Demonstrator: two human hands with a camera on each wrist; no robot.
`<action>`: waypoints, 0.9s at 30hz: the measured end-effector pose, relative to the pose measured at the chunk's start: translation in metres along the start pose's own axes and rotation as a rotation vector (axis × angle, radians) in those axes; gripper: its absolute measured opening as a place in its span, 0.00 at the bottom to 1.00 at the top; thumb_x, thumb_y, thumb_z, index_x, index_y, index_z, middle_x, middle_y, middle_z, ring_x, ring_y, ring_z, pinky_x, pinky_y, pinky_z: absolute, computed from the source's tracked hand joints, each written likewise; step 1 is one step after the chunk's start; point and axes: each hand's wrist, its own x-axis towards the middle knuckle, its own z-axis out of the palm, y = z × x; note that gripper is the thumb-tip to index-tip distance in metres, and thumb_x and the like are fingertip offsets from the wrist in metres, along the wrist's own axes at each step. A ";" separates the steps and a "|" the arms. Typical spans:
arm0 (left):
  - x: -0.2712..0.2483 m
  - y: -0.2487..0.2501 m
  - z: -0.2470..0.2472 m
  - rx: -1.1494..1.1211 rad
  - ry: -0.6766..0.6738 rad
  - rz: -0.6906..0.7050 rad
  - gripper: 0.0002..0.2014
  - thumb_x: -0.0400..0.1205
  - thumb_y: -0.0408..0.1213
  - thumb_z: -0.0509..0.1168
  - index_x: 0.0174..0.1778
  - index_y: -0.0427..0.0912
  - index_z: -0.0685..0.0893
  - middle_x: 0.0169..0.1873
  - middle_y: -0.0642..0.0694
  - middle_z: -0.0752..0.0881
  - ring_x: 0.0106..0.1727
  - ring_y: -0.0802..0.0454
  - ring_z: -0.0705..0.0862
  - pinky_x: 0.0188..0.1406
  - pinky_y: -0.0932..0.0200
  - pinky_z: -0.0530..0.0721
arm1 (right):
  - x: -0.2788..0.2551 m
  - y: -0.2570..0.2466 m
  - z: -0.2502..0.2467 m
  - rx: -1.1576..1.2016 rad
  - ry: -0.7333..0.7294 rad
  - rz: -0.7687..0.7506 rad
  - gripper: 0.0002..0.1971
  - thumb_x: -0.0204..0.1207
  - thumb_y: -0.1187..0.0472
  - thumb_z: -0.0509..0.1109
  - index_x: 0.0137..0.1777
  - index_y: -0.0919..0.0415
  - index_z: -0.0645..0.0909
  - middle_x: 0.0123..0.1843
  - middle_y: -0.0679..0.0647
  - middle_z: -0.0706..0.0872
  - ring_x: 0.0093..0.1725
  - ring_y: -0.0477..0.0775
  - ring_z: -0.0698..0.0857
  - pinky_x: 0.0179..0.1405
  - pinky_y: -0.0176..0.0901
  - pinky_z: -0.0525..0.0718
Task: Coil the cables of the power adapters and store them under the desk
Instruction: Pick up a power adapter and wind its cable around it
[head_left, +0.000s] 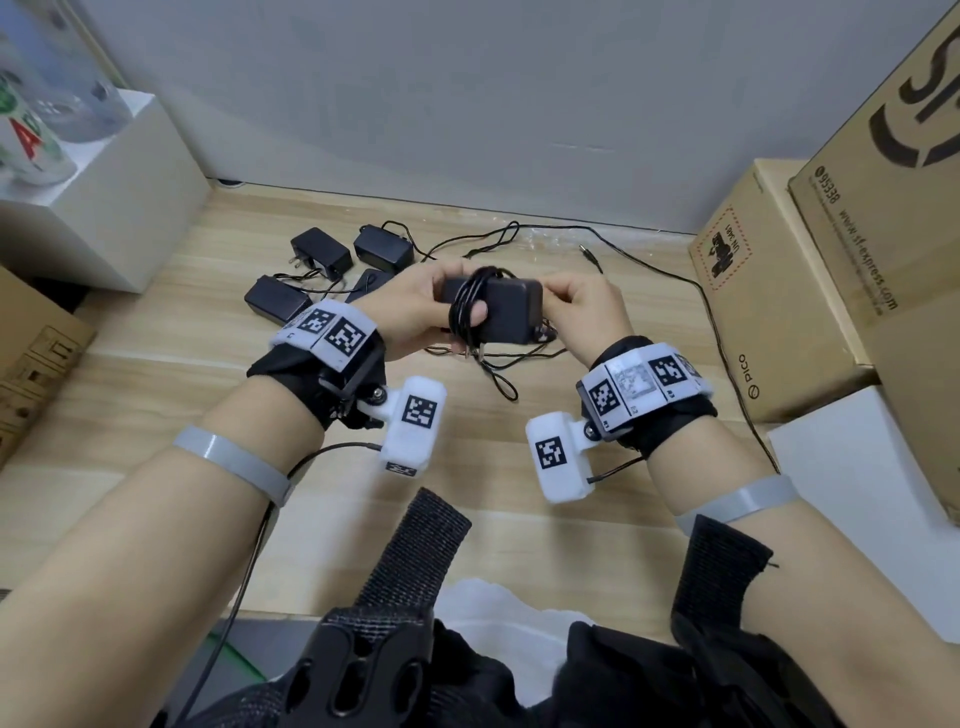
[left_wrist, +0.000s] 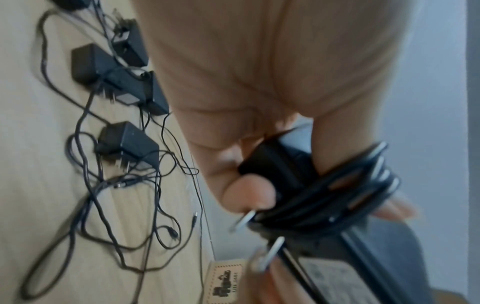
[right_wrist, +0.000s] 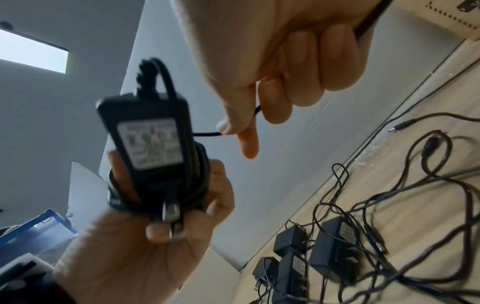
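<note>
Power adapter (head_left: 506, 310) number one was in your hands above the desk (head_left: 156, 374), and it was only partly finished. Your left hand (head_left: 415, 312) gripped the black body, with the thumb pressing on several turns of cable (head_left: 465, 306) that were already wound around it. Your right hand (head_left: 587, 306) was at the other end; the right wrist view showed its thumb and index finger pinching a thin piece of the cable, while the other fingers were curled in. I judged that the winding was near its end but not closed, because a loose length of cable hung under the adapter onto the wood.

Much work remained. Four other adapters (head_left: 319, 252) lay close together at the back left of the desk, and their cables (left_wrist: 85, 185) were spread in loose loops and tangles, not coiled. One long cable (head_left: 711, 312) ran along the right side past the cardboard boxes (head_left: 769, 291), with its round plug (head_left: 589, 255) lying free. Nothing was stored under the desk as far as the views showed.

Some things were hard to see. Both wrist views were blurred near the hands, so I could not count the turns exactly. The place under the desk was not visible in any view. I also could not tell to which adapter the long cable belonged, because its lower end left the frame.
</note>
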 end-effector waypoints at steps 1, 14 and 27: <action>0.001 0.000 0.002 -0.051 0.026 0.027 0.40 0.47 0.51 0.85 0.51 0.41 0.79 0.36 0.46 0.86 0.29 0.53 0.83 0.22 0.63 0.81 | 0.000 0.001 0.002 -0.015 -0.037 0.012 0.11 0.77 0.58 0.65 0.41 0.59 0.88 0.39 0.64 0.88 0.43 0.64 0.82 0.46 0.50 0.80; 0.016 -0.005 0.015 -0.117 0.425 0.139 0.12 0.75 0.27 0.69 0.46 0.42 0.73 0.42 0.42 0.80 0.32 0.52 0.83 0.20 0.64 0.79 | -0.020 -0.008 0.024 -0.122 -0.358 -0.035 0.14 0.81 0.55 0.62 0.45 0.63 0.85 0.30 0.52 0.71 0.29 0.47 0.70 0.35 0.44 0.66; 0.013 -0.010 0.007 0.058 0.480 0.131 0.15 0.75 0.23 0.68 0.42 0.46 0.71 0.42 0.46 0.78 0.34 0.51 0.82 0.20 0.64 0.81 | -0.018 -0.019 0.003 -0.008 -0.125 -0.101 0.01 0.68 0.57 0.77 0.36 0.52 0.88 0.32 0.46 0.86 0.38 0.46 0.83 0.48 0.44 0.81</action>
